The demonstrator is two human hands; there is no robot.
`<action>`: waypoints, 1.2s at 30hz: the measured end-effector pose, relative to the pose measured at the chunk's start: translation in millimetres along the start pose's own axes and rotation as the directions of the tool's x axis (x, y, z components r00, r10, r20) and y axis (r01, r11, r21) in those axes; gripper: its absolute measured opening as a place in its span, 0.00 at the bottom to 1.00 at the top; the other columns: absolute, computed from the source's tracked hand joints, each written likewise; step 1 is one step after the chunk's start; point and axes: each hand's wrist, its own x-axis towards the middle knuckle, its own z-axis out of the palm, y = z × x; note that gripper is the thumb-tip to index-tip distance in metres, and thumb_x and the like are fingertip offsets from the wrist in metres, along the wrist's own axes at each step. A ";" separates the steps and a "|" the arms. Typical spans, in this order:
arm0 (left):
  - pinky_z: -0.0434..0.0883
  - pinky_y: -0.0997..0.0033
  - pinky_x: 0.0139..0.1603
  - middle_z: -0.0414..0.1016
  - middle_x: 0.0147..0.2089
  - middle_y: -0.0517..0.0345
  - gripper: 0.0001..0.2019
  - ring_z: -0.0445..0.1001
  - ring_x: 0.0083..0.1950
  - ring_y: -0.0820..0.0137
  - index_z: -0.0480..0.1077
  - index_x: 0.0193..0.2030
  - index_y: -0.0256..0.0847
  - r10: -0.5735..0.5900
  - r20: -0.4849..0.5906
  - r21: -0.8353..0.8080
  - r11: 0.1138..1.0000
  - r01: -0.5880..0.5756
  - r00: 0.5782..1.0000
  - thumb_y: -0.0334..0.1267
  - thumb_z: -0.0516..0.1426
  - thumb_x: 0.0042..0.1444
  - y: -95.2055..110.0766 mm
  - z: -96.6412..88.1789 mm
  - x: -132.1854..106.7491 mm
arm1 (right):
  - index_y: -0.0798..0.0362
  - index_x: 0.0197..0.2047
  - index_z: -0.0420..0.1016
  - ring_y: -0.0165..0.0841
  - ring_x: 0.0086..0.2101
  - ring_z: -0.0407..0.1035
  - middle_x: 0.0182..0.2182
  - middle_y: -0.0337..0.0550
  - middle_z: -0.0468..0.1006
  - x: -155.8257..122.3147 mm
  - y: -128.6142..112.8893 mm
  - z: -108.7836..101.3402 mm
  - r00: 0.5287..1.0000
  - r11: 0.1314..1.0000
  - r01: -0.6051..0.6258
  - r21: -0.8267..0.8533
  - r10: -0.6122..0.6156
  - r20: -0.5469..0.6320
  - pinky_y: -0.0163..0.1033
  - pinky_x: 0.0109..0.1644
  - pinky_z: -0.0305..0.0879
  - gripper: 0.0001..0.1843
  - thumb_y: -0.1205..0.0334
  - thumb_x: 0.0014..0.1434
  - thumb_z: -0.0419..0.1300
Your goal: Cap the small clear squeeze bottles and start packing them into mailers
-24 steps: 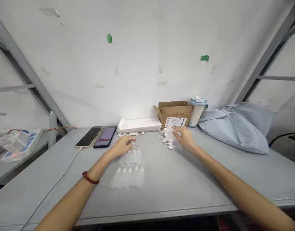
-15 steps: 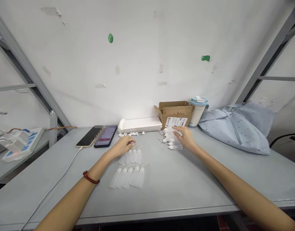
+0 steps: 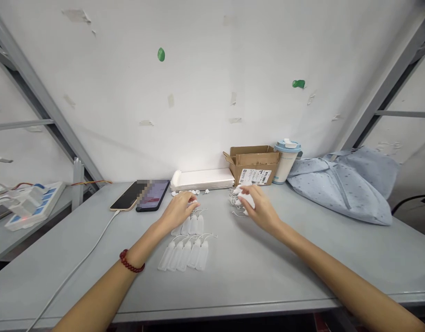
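Note:
Two rows of small white squeeze bottles lie on the grey table [image 3: 260, 272]: a front row [image 3: 184, 253] and a back row [image 3: 192, 225]. My left hand [image 3: 179, 210], with a red bead bracelet on its wrist, sits at the far end of the back row. Its fingertips are pinched on a small white piece. My right hand [image 3: 259, 208] lies over a loose pile of the same bottles with thin cords [image 3: 238, 199], fingers curled round one of them. Several tiny white caps [image 3: 189, 192] are scattered just beyond my left hand.
Against the wall stand a flat white tray stack [image 3: 201, 179], an open cardboard box [image 3: 255, 163] and a lidded cup [image 3: 284, 161]. Two phones [image 3: 141, 196] lie at the back left, one with a cable. Blue cloth [image 3: 340, 184] is heaped at the right. A power strip [image 3: 28, 207] sits far left.
My right hand has slid left and nearer over the bottle pile, closing on it. My left hand has shifted slightly forward at the back row.

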 end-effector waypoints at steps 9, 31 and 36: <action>0.67 0.66 0.39 0.70 0.40 0.53 0.04 0.68 0.43 0.64 0.64 0.39 0.39 0.198 0.011 0.086 0.976 -0.198 0.980 0.34 0.52 0.57 36.9 3.8 -18.1 | 0.56 0.54 0.62 0.35 0.38 0.62 0.38 0.50 0.69 -25.7 -85.7 -6.4 0.799 0.931 0.275 0.241 -0.361 0.481 0.40 0.42 0.63 0.17 0.62 0.63 0.47; 0.65 0.66 0.37 0.70 0.36 0.54 0.04 0.68 0.38 0.65 0.64 0.34 0.39 0.233 0.056 0.021 0.972 -0.234 0.971 0.37 0.53 0.57 46.5 7.2 -24.7 | 0.54 0.44 0.71 0.31 0.32 0.66 0.30 0.45 0.72 -25.7 -70.5 5.1 0.710 0.933 0.234 0.274 -0.357 0.608 0.35 0.39 0.61 0.15 0.56 0.64 0.47; 0.65 0.68 0.37 0.69 0.34 0.56 0.04 0.67 0.37 0.67 0.63 0.33 0.39 0.242 0.017 -0.056 0.969 -0.241 0.970 0.36 0.53 0.57 48.4 6.6 -24.0 | 0.54 0.43 0.71 0.31 0.31 0.66 0.30 0.45 0.72 -23.5 -65.1 3.6 0.750 0.958 0.231 0.168 -0.285 0.597 0.35 0.38 0.61 0.14 0.57 0.63 0.48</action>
